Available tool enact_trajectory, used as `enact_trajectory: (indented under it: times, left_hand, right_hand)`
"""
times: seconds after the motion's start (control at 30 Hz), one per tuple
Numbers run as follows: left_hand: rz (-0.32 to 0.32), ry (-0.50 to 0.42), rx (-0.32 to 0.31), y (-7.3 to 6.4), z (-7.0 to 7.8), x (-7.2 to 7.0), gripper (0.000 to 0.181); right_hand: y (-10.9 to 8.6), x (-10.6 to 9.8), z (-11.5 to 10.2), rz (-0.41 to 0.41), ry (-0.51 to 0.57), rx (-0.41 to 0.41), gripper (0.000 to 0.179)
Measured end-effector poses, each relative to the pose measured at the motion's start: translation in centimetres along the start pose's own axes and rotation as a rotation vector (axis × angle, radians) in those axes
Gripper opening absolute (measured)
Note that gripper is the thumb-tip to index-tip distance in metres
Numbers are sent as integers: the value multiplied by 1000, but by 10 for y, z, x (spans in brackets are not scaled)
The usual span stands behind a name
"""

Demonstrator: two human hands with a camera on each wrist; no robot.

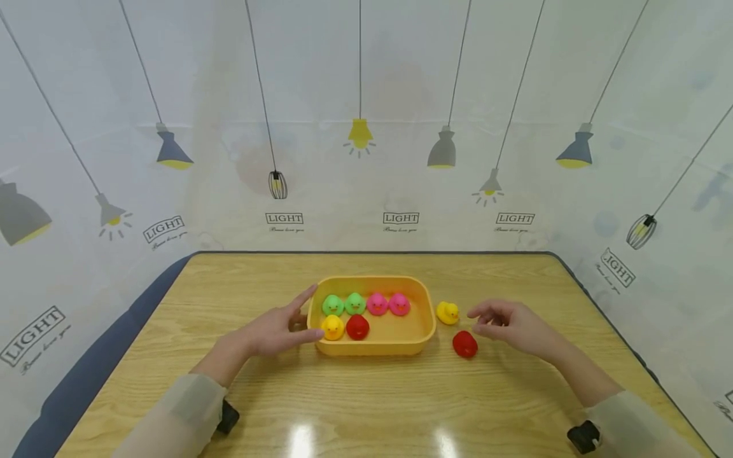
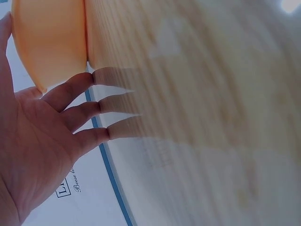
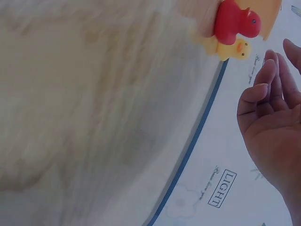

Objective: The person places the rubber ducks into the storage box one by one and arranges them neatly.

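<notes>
An orange plastic tray (image 1: 375, 349) holds two green rubber ducks (image 1: 355, 303), two pink rubber ducks (image 1: 376, 304), a yellow duck (image 1: 333, 328) and a red duck (image 1: 357, 327). At its left end my left hand (image 1: 277, 331) spreads thumb and forefinger along the rim, the other fingers near the tabletop in the left wrist view. Right of the tray lie another yellow duck (image 1: 448, 313) and another red duck (image 1: 465, 344). My right hand (image 1: 515, 326), fingers loosely bent and holding nothing, hovers just right of these two, apart from them.
The wooden table (image 1: 343, 401) has a dark blue edge (image 1: 372, 252) at the back. Behind and at the sides hangs a pale curtain (image 1: 321, 76) printed with lamps. Dark wrist cameras sit at both sleeves.
</notes>
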State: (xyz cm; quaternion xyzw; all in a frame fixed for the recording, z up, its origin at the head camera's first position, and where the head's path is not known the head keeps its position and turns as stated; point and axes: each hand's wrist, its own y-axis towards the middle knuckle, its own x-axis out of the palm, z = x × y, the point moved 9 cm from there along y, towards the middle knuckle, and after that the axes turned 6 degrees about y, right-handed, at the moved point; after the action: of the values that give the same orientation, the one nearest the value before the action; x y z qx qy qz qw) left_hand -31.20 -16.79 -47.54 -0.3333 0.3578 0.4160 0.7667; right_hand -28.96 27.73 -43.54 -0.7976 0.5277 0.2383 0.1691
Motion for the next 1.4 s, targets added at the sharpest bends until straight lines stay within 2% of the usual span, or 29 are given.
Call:
enact_trajectory:
  times: [0.23,0.5,0.8,1.0,1.23,1.4]
  left_hand:
    - [1,-4,-6,0,0,0,106]
    - [0,3,-6,0,0,-1,106]
    - [1,-1,-3,0,-1,0,106]
    - [-1,-5,-6,1,-2,0,105]
    - [4,3,-17,2,-4,1,105]
    - [3,2,-17,2,-4,1,105]
  right_hand:
    - [-6,-1,25,-65,-3,42,33]
    - [-6,8,33,-147,25,82,36]
    - [2,22,36,-172,24,99,38]
    - [3,24,36,-179,23,111,35]
    - [2,28,33,-200,73,111,44]
    - [1,30,33,-202,74,113,41]
